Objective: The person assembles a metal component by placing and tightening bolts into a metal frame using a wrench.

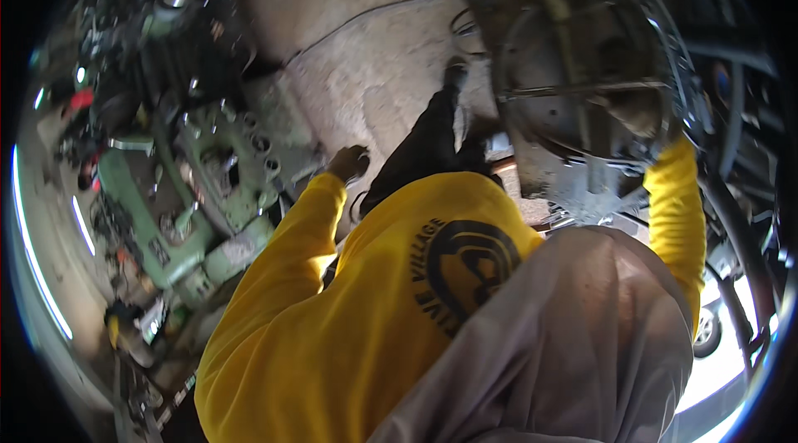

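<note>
My left hand (347, 162) hangs low beside my dark-trousered leg, left of centre. Its fingers are curled round a dark spot, and what they hold, if anything, is too dark to make out. To the right, my right hand (638, 113) reaches to the lower right part of a large round metal housing (544, 102). It lies near the housing's rim and a thin bar (582, 91) that crosses the opening. The fingers are blurred and in shadow, so their grip does not show. Both arms wear yellow sleeves.
Green machine parts (145, 210) with metal fittings fill the left side. A dark crack (366, 17) runs over the worn concrete floor (357, 69) ahead. Dark pipes (736, 235) stand at the right edge, and a vehicle wheel (706, 332) shows in the bright opening behind. Greyish cloth (565, 343) covers the lower right.
</note>
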{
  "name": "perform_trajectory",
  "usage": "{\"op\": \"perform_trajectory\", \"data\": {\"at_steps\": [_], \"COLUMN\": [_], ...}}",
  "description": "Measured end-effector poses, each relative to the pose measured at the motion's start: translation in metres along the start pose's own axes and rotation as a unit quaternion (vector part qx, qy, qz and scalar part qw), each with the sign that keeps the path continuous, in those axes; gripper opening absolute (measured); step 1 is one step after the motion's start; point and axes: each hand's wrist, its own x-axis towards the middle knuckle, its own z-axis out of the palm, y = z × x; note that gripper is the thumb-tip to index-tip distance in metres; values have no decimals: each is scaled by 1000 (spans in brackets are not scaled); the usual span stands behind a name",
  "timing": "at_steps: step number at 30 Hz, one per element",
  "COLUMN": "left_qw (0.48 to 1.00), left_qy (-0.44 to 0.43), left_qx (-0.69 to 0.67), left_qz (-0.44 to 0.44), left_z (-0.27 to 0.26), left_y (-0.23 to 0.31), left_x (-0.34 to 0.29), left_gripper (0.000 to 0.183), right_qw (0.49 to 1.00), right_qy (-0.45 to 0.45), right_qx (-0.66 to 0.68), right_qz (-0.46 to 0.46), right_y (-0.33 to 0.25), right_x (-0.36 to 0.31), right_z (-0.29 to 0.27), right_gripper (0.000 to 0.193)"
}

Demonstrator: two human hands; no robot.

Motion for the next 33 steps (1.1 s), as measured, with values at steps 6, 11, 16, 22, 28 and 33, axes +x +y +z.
{"op": "perform_trajectory", "data": {"at_steps": [6,11,16,22,28,33], "left_qw": [989,978,976,989,986,984], "left_qy": [-94,-140,-143,-63,-138,-150], "left_qx": [-62,-64,-90,-126,-91,-77], "left_qz": [-98,-139,-139,-48,-35,-55], "left_z": [31,52,63,128,109,80], "left_y": [34,47,44,-6,-1,8], "left_x": [-32,-51,-57,-69,-23,-16], "left_gripper": [43,42,43,57,61,61], "right_qw": [980,989,988,954,925,904], "right_qy": [102,29,17,237,277,221], "right_qx": [-93,83,21,-57,-184,-257], "right_qz": [-140,-116,-151,-176,181,260], "right_y": [12,-12,-13,-5,69,60], "right_x": [4,19,24,12,-52,-44], "right_z": [-6,-26,-32,-57,-68,-51], "right_gripper": [34,26,30,37,41,39]}}
